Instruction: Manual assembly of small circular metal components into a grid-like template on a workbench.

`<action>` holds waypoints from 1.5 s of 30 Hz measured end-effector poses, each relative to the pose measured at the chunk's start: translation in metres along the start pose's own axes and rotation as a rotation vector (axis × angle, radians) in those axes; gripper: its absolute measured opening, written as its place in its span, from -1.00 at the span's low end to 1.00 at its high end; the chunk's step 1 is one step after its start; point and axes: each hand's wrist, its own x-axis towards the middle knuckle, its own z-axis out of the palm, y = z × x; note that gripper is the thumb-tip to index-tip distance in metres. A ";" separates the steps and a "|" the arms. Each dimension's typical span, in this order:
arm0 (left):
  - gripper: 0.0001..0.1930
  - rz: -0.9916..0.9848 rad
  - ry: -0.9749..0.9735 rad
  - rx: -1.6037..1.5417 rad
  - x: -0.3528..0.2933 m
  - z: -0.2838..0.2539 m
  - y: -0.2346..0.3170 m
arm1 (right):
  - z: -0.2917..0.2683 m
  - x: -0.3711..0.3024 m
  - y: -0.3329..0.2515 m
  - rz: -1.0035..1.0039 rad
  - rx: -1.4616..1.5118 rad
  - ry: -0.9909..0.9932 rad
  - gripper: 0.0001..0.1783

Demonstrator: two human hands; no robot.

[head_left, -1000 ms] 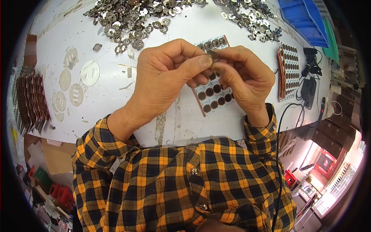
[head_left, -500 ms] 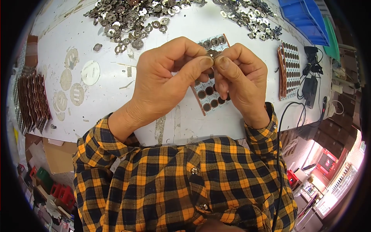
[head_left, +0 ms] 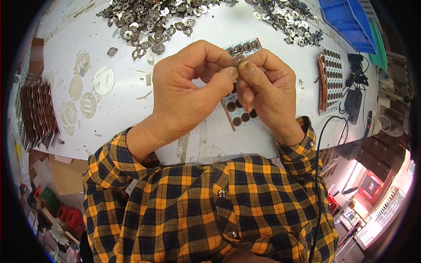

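Observation:
Above a panel of small circuit boards (head_left: 232, 115), both my hands meet at their fingertips. A small round metal clip (head_left: 238, 60) is pinched there. My right hand (head_left: 274, 90) has its thumb and forefinger closed on the clip's near side. At its left edge, the thumb and forefinger of my left hand (head_left: 186, 90) close in and touch it; whether a second piece is in them is hidden. Rows of dark round pieces sit on the panel, whose middle is covered by my hands.
A heap of metal clips (head_left: 151, 22) lies at the far left, another pile of small metal parts (head_left: 291, 22) at the far right. Stacked panels (head_left: 39, 114) stand at left; more panels (head_left: 331, 81), a black adapter (head_left: 352, 104) and a blue bin (head_left: 348, 24) are at right.
My left thumb has drawn back from the right thumb, which uncovers more of the clip. Both hands have shifted slightly; the whole view has moved a little too.

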 end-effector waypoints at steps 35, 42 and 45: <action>-0.68 0.445 -0.406 0.503 -0.024 0.015 -0.015 | -0.082 0.022 -0.011 -0.613 -1.582 0.307 -0.90; -0.86 0.677 -0.519 0.763 -0.033 0.024 -0.009 | -0.029 0.006 -0.014 -0.089 -0.511 0.052 -0.88; -0.84 0.702 -0.485 0.863 -0.043 0.028 -0.010 | -0.019 0.008 -0.006 -0.031 -0.339 -0.027 -0.82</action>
